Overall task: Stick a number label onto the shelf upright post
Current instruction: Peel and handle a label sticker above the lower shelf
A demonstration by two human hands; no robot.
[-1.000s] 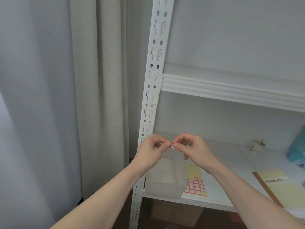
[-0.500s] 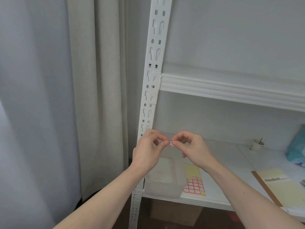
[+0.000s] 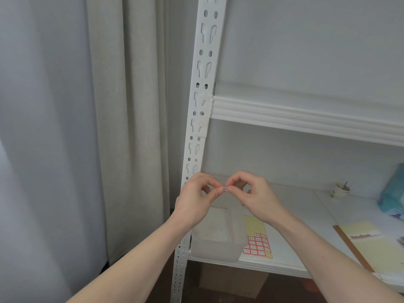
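Observation:
A small white number label with a red border is pinched between the fingertips of my left hand and my right hand. Both hands hover just right of the white slotted shelf upright post, in front of the lower shelf. My left hand partly covers the post. The label is apart from the post. A yellow label sheet with red-bordered stickers lies on the lower shelf below my hands.
A translucent plastic box sits at the lower shelf's left front corner. A notebook, a small cup and a teal package are at the right. Curtains hang left of the post. An upper shelf beam runs rightward.
Both hands, holding the label, have risen slightly along the post. The pinch on the label stays the same.

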